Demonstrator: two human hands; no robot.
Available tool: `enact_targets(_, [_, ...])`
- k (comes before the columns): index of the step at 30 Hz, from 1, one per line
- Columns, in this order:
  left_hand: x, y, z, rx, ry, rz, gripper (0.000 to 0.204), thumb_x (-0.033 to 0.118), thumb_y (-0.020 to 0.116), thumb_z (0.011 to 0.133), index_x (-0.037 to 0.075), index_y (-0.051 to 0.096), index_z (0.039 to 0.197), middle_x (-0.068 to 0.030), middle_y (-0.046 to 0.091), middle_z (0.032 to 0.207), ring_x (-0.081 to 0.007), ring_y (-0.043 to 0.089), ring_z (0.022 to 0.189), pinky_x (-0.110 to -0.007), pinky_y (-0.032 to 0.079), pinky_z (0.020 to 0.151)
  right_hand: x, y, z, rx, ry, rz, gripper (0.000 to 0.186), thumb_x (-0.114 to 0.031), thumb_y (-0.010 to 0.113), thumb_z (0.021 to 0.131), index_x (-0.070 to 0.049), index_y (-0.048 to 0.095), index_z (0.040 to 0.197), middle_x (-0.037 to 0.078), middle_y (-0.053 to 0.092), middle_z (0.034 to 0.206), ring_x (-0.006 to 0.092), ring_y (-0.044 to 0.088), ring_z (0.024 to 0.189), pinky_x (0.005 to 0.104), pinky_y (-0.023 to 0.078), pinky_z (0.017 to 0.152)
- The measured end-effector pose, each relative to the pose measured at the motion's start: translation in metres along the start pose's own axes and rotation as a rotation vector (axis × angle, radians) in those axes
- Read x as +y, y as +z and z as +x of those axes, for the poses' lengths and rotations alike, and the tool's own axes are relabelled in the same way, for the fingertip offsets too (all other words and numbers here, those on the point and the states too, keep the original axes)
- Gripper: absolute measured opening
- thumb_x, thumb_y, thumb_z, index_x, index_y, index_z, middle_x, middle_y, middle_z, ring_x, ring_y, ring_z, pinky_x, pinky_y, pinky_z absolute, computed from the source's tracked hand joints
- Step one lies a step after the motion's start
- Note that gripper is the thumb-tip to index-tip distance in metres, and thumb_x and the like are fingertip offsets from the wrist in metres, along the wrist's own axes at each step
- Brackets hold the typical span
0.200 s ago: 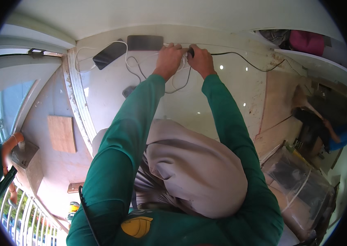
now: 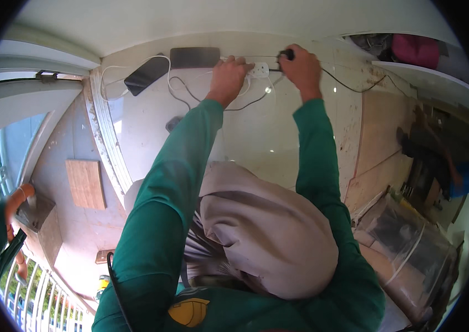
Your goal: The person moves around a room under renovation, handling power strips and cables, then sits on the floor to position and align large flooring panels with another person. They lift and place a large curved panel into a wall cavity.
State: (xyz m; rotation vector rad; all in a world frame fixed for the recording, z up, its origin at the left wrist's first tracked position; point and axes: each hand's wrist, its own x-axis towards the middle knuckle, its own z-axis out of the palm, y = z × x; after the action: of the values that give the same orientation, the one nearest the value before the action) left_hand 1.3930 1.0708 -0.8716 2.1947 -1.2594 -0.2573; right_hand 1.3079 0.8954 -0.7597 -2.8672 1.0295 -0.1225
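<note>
On the tiled floor near the wall, my left hand [image 2: 229, 78] grips the left end of a white power strip [image 2: 259, 69]. Sockets show on its uncovered right end. To the right of the strip, my right hand [image 2: 304, 71] is closed around a black plug [image 2: 286, 54], held apart from the sockets. A dark cord [image 2: 256, 99] loops below the strip toward my right hand. Left of my left hand lie two dark phones, one flat along the wall [image 2: 194, 57] and one at a slant [image 2: 147, 75], with a white cable [image 2: 129, 65] around them.
A small dark grey device [image 2: 174, 123] lies beside my left forearm. Black cable [image 2: 351, 88] runs off to the right. A wooden board [image 2: 85, 184] lies past the door sill at left. Other people show at the far left [image 2: 17, 199] and right [image 2: 439, 149], near a plastic-wrapped bundle [image 2: 400, 232].
My right hand has moved right with the black plug, away from the strip, uncovering its sockets. My left hand stays on the strip.
</note>
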Motion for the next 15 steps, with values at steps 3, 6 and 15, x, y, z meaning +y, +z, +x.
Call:
enact_targets(3, [-0.012,-0.007,-0.005,0.159,0.076,0.031,0.050,0.003,0.068,0.085,0.018,0.069,0.132,-0.0079,0.064,0.126,-0.0289,0.060,0.118,-0.041,0.049,0.100,-0.002,-0.061,-0.027,-0.055,-0.056,-0.048,0.026,-0.030,0.071,0.083,-0.015,0.073,0.104,0.015,0.073,0.082,0.0367,0.070,0.075,0.0436,0.055,0.067])
enact_targets(6, [-0.002,-0.030,-0.052,0.279,0.034,-0.142,0.056,-0.003,0.068,0.083,0.014,0.062,0.137,-0.0140,0.058,0.136,-0.0339,0.055,0.126,-0.044,0.045,0.105,0.002,-0.096,-0.082,-0.398,0.188,0.327,0.027,-0.025,0.070,0.085,-0.015,0.071,0.109,0.010,0.072,0.077,0.0261,0.070,0.073,0.0379,0.053,0.067])
enact_targets(15, [-0.041,-0.050,-0.187,0.184,-0.408,-0.206,0.047,-0.001,0.064,0.083,0.009,0.061,0.129,-0.0144,0.060,0.131,-0.0358,0.057,0.120,-0.045,0.046,0.102,0.095,0.094,-0.151,-0.188,0.667,1.341,0.031,-0.012,0.058,0.103,-0.014,0.062,0.134,0.009,0.070,0.113,0.0183,0.069,0.093,0.0337,0.057,0.078])
